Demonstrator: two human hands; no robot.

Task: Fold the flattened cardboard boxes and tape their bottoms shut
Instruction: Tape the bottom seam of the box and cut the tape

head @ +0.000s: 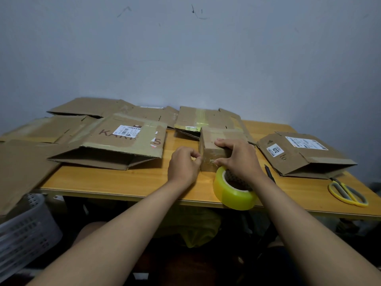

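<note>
A small folded box [214, 149] stands on the wooden desk [127, 178], near its front edge at centre. The right hand [237, 159] lies over the box, fingers curled round its top and near face. The left hand [183, 164] pinches clear tape at the box's left near corner. A yellow tape roll [233, 193] sits just in front of the box. Flattened boxes [115, 141] lie to the box's left and behind; scissors [348, 193] lie well to its right.

Small folded box [214, 149] stands mid-table [123, 182], clear tape across its near face. Left hand [183, 164] pinches at the box's near left edge; right hand [237, 159] grips its top and front. Yellow tape roll [233, 193] at near edge. Scissors [348, 193] toward right edge. Flattened boxes [123, 141] along far edge.
</note>
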